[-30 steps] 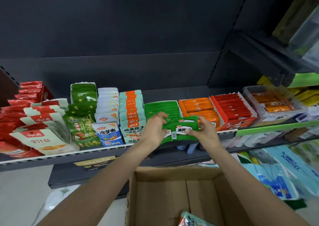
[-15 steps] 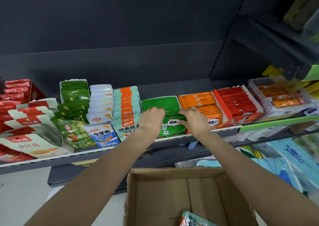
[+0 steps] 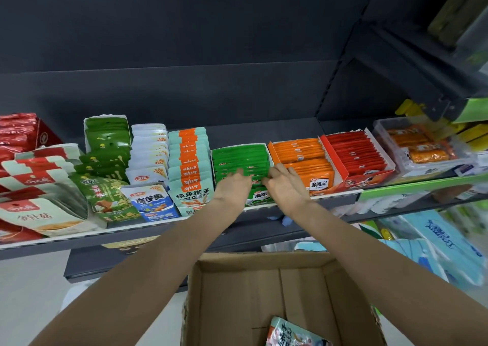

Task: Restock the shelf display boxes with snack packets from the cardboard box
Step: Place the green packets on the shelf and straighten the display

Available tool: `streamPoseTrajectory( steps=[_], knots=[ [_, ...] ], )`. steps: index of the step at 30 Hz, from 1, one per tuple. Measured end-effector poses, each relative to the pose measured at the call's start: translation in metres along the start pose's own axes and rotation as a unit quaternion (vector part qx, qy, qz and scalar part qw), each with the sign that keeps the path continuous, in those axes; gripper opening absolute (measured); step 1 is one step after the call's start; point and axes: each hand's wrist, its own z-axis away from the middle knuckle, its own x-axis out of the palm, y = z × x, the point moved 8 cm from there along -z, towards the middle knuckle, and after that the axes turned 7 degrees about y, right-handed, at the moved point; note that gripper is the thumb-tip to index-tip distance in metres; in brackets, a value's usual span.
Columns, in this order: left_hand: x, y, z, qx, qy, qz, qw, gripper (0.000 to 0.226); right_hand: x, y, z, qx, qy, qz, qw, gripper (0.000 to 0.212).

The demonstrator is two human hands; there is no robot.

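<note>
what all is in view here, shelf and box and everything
green packet display box: one, green, shelf centre, under both hands
orange packet box: one, orange, right of the green
red packet box: one, red, right of the orange
clear tub: one, orange snacks, far right
teal-and-orange packets: one row, left of the green
white-and-blue packets: one row, further left
cardboard box: one, brown, below the shelf
loose packet: one, teal, in the cardboard box
left hand: on the green packets
right hand: on the green packets
</note>
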Motion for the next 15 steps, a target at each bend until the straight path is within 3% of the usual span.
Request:
streamPoseTrajectory(
  steps=[5, 9, 15],
  knots=[
    [0.015, 0.000, 0.004, 0.007, -0.036, 0.011, 0.999, 0.046, 0.005, -0.009, 0.005, -0.037, -0.038, 0.022, 0.998, 0.039],
    [0.026, -0.002, 0.008, 0.000, -0.033, 0.031, 0.999, 0.051, 0.002, -0.012, 0.007, -0.009, -0.065, 0.005, 0.998, 0.043],
    [0.003, 0.009, 0.047, 0.022, 0.169, 0.026, 0.985, 0.057, -0.032, -0.008, 0.053, 0.079, 0.086, -0.169, 0.979, 0.052]
  ],
)
